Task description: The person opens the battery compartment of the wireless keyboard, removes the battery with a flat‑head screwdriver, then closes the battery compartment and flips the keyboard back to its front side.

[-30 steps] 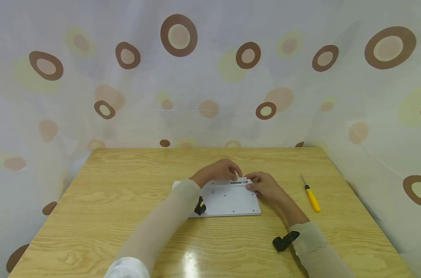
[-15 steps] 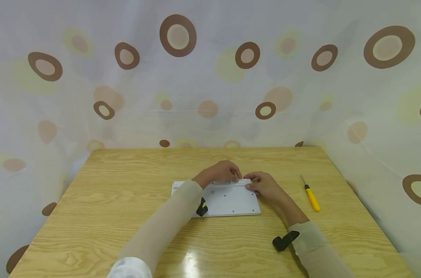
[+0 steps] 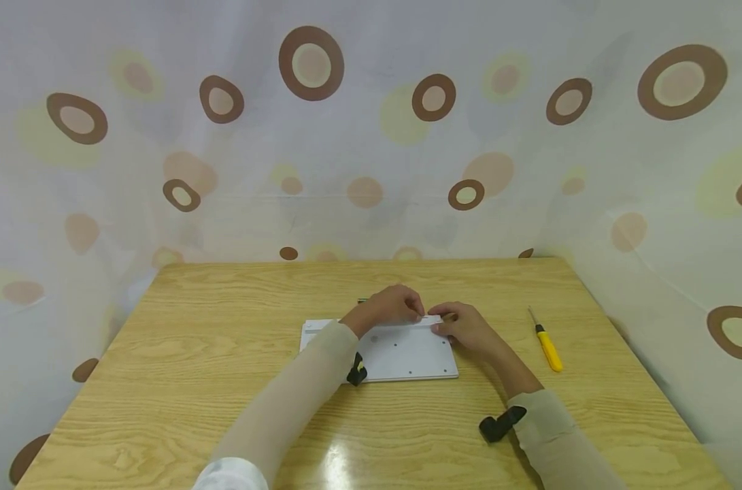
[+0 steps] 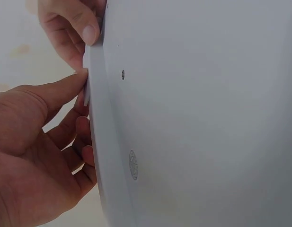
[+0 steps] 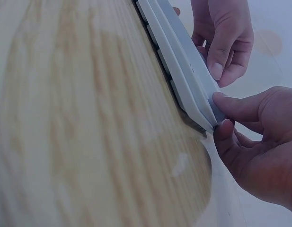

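Note:
A white keyboard (image 3: 416, 357) lies face down on the table, screws dotting its back; keys (image 5: 176, 94) show beneath it in the right wrist view. My left hand (image 3: 396, 304) is at the far edge. Its thumb (image 4: 65, 90) and curled fingers pinch a small white battery cover (image 4: 86, 93) lying along that edge. With thumb and index finger, my right hand (image 3: 468, 328) grips the keyboard's far right corner. The battery compartment's inside is hidden. Behind my left wrist, a thin greenish cylinder (image 3: 362, 300), perhaps a battery, is partly in sight.
A yellow-handled screwdriver (image 3: 549, 350) lies on the wooden table (image 3: 224, 381) right of my right hand. A patterned curtain (image 3: 371, 136) stands behind the table and along its sides. Each sleeve carries a small black wrist camera (image 3: 502, 425).
The battery cover has come down over the slot, which showed open a second ago. My left hand has shifted slightly, uncovering the greenish cylinder. My right hand stays at the corner.

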Motion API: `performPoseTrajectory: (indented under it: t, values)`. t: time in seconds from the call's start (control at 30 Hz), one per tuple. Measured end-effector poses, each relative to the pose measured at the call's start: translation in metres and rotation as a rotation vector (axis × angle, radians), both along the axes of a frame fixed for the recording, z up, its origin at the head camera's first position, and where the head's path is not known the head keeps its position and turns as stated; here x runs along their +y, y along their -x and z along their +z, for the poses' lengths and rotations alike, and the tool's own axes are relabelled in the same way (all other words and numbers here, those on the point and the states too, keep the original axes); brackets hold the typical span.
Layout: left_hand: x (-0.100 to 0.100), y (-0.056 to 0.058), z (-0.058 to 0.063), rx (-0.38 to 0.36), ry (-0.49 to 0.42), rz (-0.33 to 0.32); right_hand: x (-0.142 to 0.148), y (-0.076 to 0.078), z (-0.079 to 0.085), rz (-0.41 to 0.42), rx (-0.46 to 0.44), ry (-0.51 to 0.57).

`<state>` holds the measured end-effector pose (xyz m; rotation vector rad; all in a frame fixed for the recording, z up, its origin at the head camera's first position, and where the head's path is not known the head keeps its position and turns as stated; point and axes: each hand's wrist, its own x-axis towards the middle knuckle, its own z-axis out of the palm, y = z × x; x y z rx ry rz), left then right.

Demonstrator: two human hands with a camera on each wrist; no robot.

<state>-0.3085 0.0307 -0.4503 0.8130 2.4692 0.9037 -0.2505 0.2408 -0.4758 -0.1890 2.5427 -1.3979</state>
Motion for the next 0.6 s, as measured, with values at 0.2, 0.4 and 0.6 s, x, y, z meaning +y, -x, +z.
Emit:
performPoseTrajectory:
  t: [0.2,0.4,0.6]
  values:
    - [-0.0007,-0.0024,0.0005,-0.018,-0.021,0.005,0.0002,-0.0013,-0.0001,0.008,0.009,-0.002]
    - [0.0009,0.0000,-0.0005,-0.049,-0.024,0.015,-0.0001,-0.0021,0.0013,0.019,0.019,-0.009]
    - [-0.0011,0.0026,-0.0045,-0.049,-0.024,0.005,0.0001,-0.0009,0.0002,0.015,0.010,-0.003]
